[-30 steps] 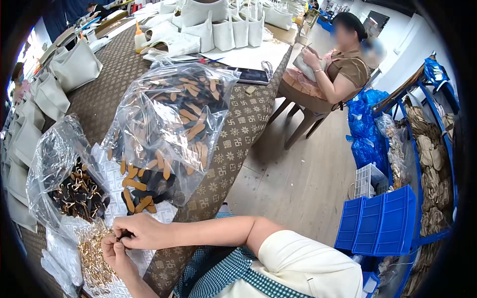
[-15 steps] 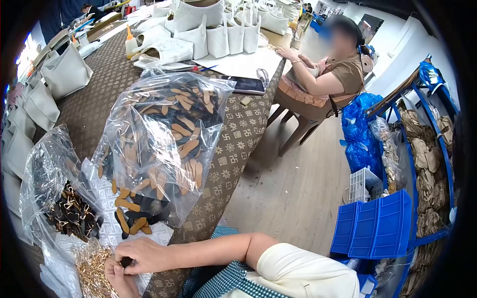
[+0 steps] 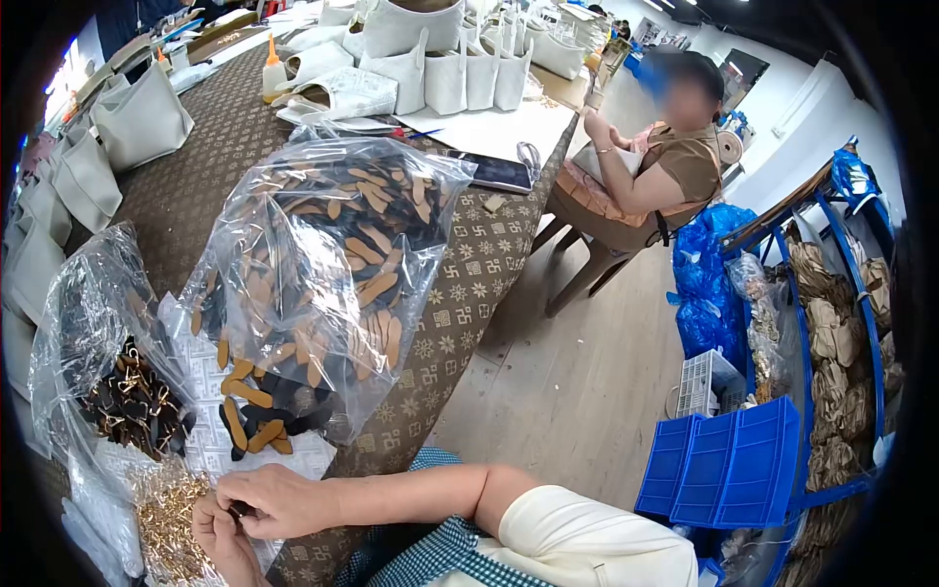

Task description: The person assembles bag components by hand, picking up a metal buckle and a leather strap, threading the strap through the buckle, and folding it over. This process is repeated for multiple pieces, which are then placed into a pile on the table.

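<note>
Small dark tab (image 3: 238,509) pinched between both hands, above the gold metal clasps (image 3: 166,519) on the desk (image 3: 460,264).
Fingers of right hand (image 3: 272,497) and left hand (image 3: 220,535) close tightly around it; likely light and stiffish, best nipped at its edges.

Two large clear bags are in view: one bag of tan-and-black leather tabs (image 3: 323,264) and one bag of black clasped pieces (image 3: 132,396). There is one heap of gold hardware (image 3: 171,514), one orange-tipped glue bottle (image 3: 275,70), one phone (image 3: 494,172), three blue bins (image 3: 729,460), one white crate (image 3: 706,382) and one seated co-worker (image 3: 665,166). The left hand (image 3: 217,530) and right hand (image 3: 276,497) together pinch one small dark piece (image 3: 238,509). The pale handbags (image 3: 142,117) are too many and too overlapped to count surely.
</note>
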The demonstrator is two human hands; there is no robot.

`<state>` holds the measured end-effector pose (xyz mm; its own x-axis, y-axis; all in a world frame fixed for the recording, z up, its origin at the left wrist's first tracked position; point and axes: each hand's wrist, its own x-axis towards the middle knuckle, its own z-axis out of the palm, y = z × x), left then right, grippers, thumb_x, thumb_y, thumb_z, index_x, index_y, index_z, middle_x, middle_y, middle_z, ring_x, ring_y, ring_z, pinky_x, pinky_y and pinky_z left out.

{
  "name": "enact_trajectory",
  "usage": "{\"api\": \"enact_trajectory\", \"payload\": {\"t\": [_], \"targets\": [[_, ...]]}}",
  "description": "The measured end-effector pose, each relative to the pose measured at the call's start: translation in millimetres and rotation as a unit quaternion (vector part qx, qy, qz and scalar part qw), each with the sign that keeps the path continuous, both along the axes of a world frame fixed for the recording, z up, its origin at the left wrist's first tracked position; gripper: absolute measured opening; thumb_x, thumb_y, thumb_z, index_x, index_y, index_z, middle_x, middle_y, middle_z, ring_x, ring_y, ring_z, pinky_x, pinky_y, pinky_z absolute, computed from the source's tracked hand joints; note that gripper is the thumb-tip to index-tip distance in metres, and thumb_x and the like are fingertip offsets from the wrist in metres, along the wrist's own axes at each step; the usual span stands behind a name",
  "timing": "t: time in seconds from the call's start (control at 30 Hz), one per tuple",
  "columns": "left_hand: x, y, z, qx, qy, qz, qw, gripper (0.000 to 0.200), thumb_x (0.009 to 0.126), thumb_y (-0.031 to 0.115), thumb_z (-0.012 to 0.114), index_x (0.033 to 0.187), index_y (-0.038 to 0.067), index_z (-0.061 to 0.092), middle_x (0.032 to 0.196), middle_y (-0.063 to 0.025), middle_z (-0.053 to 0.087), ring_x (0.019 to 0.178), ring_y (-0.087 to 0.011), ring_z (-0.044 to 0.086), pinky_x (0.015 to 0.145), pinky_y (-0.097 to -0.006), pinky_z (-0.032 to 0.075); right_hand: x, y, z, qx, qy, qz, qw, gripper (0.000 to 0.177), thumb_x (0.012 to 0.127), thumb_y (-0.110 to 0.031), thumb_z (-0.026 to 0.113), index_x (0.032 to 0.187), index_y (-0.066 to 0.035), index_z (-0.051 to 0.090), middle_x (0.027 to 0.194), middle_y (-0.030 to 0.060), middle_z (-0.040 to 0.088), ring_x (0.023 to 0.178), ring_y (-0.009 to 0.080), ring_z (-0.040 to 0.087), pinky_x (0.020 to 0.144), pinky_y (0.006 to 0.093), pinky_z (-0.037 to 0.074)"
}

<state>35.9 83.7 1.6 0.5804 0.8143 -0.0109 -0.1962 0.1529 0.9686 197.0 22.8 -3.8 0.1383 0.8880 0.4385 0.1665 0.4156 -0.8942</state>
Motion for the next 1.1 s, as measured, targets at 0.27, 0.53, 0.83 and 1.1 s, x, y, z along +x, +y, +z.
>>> {"api": "enact_trajectory", "payload": {"t": [0.27, 0.53, 0.83, 1.1], "targets": [[-4.5, 3.3, -10.5, -0.020, -0.007, 0.084, 0.996, 0.011, 0.096, 0.011, 0.057, 0.089, 0.006, 0.050, 0.087, -0.0027, 0.056, 0.077, -0.0087, 0.055, 0.069, -0.0221, 0.048, 3.1, -6.4, 9.0, 0.073, -0.117, -0.105, 0.985, 0.062, 0.074, -0.020, 0.074, 0.127, -0.002, 0.047, 0.105, 0.0121, 0.057, 0.101, 0.0338, 0.055, 0.080, 0.0406, 0.046], [-9.2, 4.4, -7.5, -0.042, 0.050, 0.111, 0.992, 0.008, 0.097, 0.005, 0.054, 0.104, 0.004, 0.053, 0.096, -0.0034, 0.057, 0.068, -0.0082, 0.055, 0.062, -0.0208, 0.047, 127.8, -88.7, 79.3, 0.245, 0.115, -0.403, 0.874, 0.054, 0.093, -0.016, 0.057, 0.140, -0.001, 0.037, 0.119, 0.0128, 0.057, 0.098, 0.0206, 0.056, 0.087, 0.0342, 0.046], [-8.3, 10.0, -11.6, -0.045, 0.014, 0.102, 0.994, 0.010, 0.093, 0.001, 0.057, 0.102, 0.005, 0.058, 0.084, -0.0016, 0.061, 0.061, -0.0054, 0.047, 0.053, -0.0174, 0.038, 48.7, -64.3, 20.3, 0.134, -0.048, -0.180, 0.973, 0.033, 0.082, 0.000, 0.067, 0.114, 0.001, 0.063, 0.107, 0.0161, 0.063, 0.088, 0.0263, 0.060, 0.075, 0.0340, 0.049], [2.3, 10.3, 39.3, -0.039, 0.060, 0.148, 0.986, 0.007, 0.089, -0.002, 0.058, 0.095, 0.000, 0.059, 0.081, -0.0072, 0.063, 0.067, -0.0134, 0.063, 0.059, -0.0268, 0.053, 36.2, -51.0, 0.0, 0.070, -0.017, -0.176, 0.982, 0.015, 0.084, 0.005, 0.065, 0.097, 0.000, 0.065, 0.090, 0.0115, 0.065, 0.074, 0.0204, 0.060, 0.066, 0.0279, 0.049]]}}
